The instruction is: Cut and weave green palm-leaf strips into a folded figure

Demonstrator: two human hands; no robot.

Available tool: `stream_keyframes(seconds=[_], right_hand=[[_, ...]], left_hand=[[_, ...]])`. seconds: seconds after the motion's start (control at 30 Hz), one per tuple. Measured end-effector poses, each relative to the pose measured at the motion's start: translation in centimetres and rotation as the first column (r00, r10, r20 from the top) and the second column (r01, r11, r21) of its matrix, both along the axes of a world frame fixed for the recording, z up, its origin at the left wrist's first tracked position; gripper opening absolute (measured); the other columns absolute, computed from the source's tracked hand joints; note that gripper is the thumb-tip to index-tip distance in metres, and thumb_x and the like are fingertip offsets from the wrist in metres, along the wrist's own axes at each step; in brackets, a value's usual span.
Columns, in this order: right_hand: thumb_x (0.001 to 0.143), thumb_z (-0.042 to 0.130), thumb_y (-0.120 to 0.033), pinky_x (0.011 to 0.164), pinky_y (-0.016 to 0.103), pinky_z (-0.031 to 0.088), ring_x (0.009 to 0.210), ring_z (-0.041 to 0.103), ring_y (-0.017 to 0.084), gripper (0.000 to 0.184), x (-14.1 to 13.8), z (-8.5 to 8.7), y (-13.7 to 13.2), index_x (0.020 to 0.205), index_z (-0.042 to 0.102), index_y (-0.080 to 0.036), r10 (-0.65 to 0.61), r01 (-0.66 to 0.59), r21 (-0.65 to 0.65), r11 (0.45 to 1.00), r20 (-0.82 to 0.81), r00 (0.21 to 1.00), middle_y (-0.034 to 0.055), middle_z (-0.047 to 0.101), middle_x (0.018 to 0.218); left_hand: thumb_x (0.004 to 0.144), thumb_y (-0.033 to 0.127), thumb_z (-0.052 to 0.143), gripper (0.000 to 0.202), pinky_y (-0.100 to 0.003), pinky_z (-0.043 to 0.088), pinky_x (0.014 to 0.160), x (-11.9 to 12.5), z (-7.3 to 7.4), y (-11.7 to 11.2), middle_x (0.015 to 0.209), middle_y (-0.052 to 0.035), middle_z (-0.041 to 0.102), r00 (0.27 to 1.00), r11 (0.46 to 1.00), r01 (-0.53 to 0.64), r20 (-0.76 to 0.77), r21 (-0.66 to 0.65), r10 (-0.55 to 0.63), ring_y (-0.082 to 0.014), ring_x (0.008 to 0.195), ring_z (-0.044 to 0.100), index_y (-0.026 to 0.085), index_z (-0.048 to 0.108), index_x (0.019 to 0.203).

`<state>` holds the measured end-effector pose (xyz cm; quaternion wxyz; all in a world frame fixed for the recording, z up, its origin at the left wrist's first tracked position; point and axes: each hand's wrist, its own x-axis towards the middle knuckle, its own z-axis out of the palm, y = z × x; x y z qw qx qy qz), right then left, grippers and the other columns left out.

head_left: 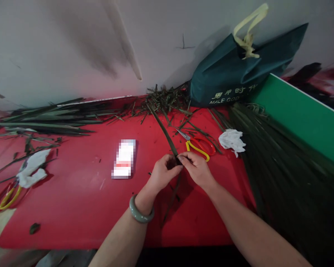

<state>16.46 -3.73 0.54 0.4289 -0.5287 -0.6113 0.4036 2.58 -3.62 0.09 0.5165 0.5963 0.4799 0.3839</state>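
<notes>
Toward three o'clock on the red surface (86, 200), my left hand (164, 171) and right hand (196, 168) pinch a dark leaf strip (167, 135), presumably to steady it; its far end points toward eleven o'clock.

I see dim light, pale sheen on the glossy red counter (80, 207) and murk over the long dark-green leaves (289, 193). Edges stretch and blur on my feed; pixelation masks the bright rectangular phone (124, 159).

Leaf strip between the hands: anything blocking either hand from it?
Nothing visible. The left hand and right hand both pinch the leaf strip directly; the nearby scissors lie to its right, not between.
</notes>
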Motion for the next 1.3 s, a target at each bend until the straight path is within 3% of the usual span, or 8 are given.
stream_keyframes(seconds=[0.17,0.27,0.33,0.47,0.67,0.87,1.1,1.3], right_hand=[[0.07,0.056,-0.029,0.07,0.027,0.046,0.076,0.056,0.014,0.022,-0.3,-0.6,0.2,0.089,0.052,-0.019,-0.056,0.051,-0.041,0.998,-0.116,0.992,0.003,0.059,0.084],[0.07,0.056,-0.03,0.065,0.026,0.046,0.073,0.057,0.014,0.024,-0.6,-0.6,0.1,0.09,0.049,-0.019,0.005,-0.033,-0.134,0.99,-0.204,0.979,0.0024,0.059,0.081],[0.071,0.053,-0.029,0.062,0.025,0.045,0.068,0.056,0.013,0.016,-0.8,-0.4,-0.1,0.082,0.05,-0.018,0.073,-0.1,-0.163,0.982,-0.164,0.984,0.0003,0.058,0.073],[0.072,0.05,-0.028,0.057,0.023,0.042,0.06,0.052,0.011,0.011,-0.9,-0.3,-0.2,0.069,0.051,-0.018,0.084,-0.088,-0.154,0.984,-0.035,0.996,-0.0024,0.055,0.063],[0.074,0.048,-0.032,0.055,0.023,0.041,0.059,0.052,0.012,0.015,-0.8,-1.0,0.0,0.07,0.051,-0.018,0.053,-0.055,-0.136,0.989,-0.023,0.998,-0.0017,0.055,0.062],[0.073,0.047,-0.03,0.058,0.025,0.041,0.059,0.053,0.014,0.012,-1.1,-1.3,-0.1,0.069,0.051,-0.019,-0.032,0.037,-0.026,0.999,0.156,0.987,-0.0002,0.056,0.063],[0.075,0.044,-0.032,0.058,0.025,0.043,0.063,0.055,0.014,0.016,-1.0,-1.7,0.0,0.074,0.051,-0.018,0.005,-0.001,-0.062,0.998,0.068,0.998,0.0013,0.057,0.068],[0.074,0.045,-0.032,0.059,0.025,0.044,0.062,0.054,0.014,0.016,-0.8,-2.2,0.3,0.072,0.051,-0.018,-0.02,0.022,-0.026,0.999,0.099,0.995,0.0016,0.057,0.065]], left_hand=[[0.064,0.024,0.059,0.016,-0.02,0.036,0.056,0.3,0.0,0.3,0.063,0.0016,0.053,0.956,0.968,-0.016,0.279,-0.249,0.087,-0.0068,0.056,0.046,0.013,0.056,0.075],[0.063,0.024,0.061,0.015,-0.019,0.035,0.052,0.3,-0.1,0.5,0.061,0.0027,0.053,0.88,0.941,-0.096,0.414,-0.325,0.233,-0.0053,0.052,0.045,0.013,0.056,0.073],[0.062,0.024,0.062,0.014,-0.018,0.034,0.051,0.1,-0.3,0.6,0.058,0.0034,0.052,0.841,0.936,-0.144,0.459,-0.32,0.286,-0.0047,0.05,0.044,0.013,0.056,0.069],[0.062,0.024,0.063,0.016,-0.02,0.037,0.057,-0.2,-0.5,0.7,0.062,0.0007,0.057,0.841,0.938,-0.123,0.468,-0.325,0.272,-0.0065,0.056,0.048,0.011,0.06,0.07],[0.063,0.024,0.06,0.016,-0.021,0.037,0.058,-0.4,-0.2,0.6,0.062,-0.0009,0.059,0.907,0.955,-0.086,0.375,-0.284,0.193,-0.0078,0.056,0.048,0.01,0.062,0.071],[0.061,0.023,0.059,0.014,-0.019,0.033,0.051,-0.1,-0.4,0.7,0.055,0.0015,0.055,0.906,0.936,-0.151,0.334,-0.317,0.259,-0.0065,0.05,0.044,0.011,0.059,0.067],[0.061,0.022,0.059,0.014,-0.019,0.034,0.053,0.0,-0.9,0.5,0.058,0.0017,0.055,0.934,0.952,-0.038,0.328,-0.304,0.142,-0.0063,0.052,0.044,0.011,0.06,0.068],[0.061,0.022,0.058,0.014,-0.019,0.035,0.053,0.2,-1.2,0.6,0.059,0.0009,0.055,0.943,0.953,-0.069,0.294,-0.293,0.159,-0.0069,0.053,0.045,0.01,0.06,0.068]])
